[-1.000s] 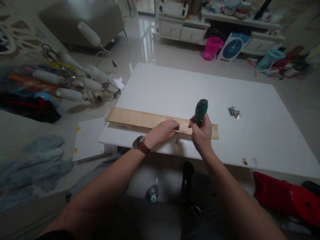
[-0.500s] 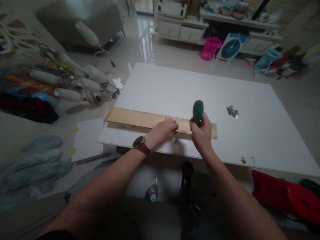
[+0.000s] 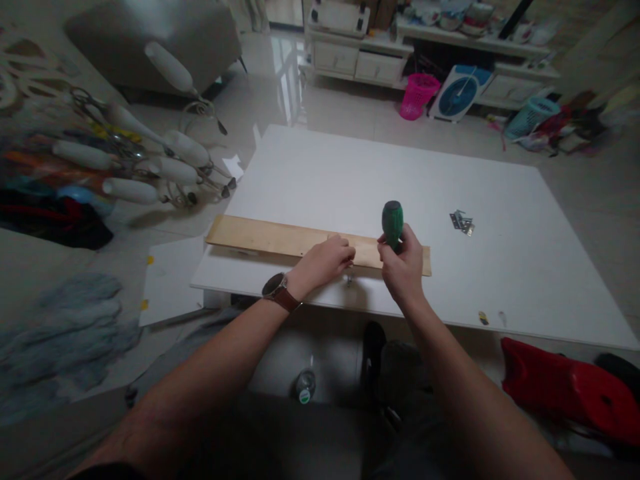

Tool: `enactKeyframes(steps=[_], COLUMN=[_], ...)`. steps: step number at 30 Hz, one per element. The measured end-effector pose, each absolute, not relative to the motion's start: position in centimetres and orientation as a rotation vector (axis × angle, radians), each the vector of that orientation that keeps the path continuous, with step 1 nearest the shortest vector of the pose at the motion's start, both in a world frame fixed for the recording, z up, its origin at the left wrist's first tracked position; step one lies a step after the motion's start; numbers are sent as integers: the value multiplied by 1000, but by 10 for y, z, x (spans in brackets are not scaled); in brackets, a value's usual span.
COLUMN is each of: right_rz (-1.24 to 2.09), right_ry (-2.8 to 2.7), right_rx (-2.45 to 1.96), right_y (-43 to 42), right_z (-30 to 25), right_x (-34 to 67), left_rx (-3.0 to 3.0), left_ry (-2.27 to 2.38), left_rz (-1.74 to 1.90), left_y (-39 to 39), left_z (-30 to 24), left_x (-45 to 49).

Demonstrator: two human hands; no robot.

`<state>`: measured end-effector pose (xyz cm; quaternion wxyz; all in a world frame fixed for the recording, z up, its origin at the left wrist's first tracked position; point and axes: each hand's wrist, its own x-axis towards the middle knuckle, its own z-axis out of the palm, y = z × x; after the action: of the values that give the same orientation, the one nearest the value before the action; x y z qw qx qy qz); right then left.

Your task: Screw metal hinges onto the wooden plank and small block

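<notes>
Head view: round green-and-white label [image 3: 305, 396] on the clear bottle [image 3: 306, 381] on the floor; lettering too small to read. The yellow-and-black piece [image 3: 483, 318] near the table's front edge is likewise too small to make out.

Compared with one second ago: the green handle [image 3: 393, 223] stands more nearly upright; its top leaned right then. Shiny metal seen then at the left fingertips is now barely visible. Wooden board [image 3: 265, 235] unmoved on the white table [image 3: 505, 267]; the whole scene sits slightly further left in view.

Grip, right hand [image 3: 404, 261]: fingers closed around the lower part of the green handle, black end up, above the board's right part. The tool's lower end is hidden by the hand.

Grip, left hand [image 3: 327, 259]: fingers curled together over the board's near edge, just left of the right hand; cannot tell what, if anything, is pinched. Small shiny piece [image 3: 349, 281] on the table just below. Metal plates [image 3: 462, 222] lie in a pile beyond the board, to the right.
</notes>
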<state>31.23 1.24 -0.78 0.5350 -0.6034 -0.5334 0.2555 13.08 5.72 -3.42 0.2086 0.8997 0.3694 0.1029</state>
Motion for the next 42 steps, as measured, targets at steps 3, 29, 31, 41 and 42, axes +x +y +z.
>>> enactKeyframes(steps=[3, 29, 31, 41, 42], right_rz=[602, 568, 559, 579, 589], right_ry=[-1274, -1301, -1308, -1288, -1284], right_rx=[-1439, -1425, -1423, -1416, -1418], right_y=[12, 14, 14, 13, 13], right_z=[-9, -10, -9, -6, -5], right_x=[314, 315, 315, 317, 317], left_rx=[2481, 2558, 2534, 2396, 2388], left_ry=[931, 1016, 1070, 1192, 1194], left_rz=[302, 41, 19, -100, -108], left_y=[61, 11, 2, -6, -5], left_z=[-37, -37, -47, -56, -54], left_x=[126, 157, 164, 179, 180])
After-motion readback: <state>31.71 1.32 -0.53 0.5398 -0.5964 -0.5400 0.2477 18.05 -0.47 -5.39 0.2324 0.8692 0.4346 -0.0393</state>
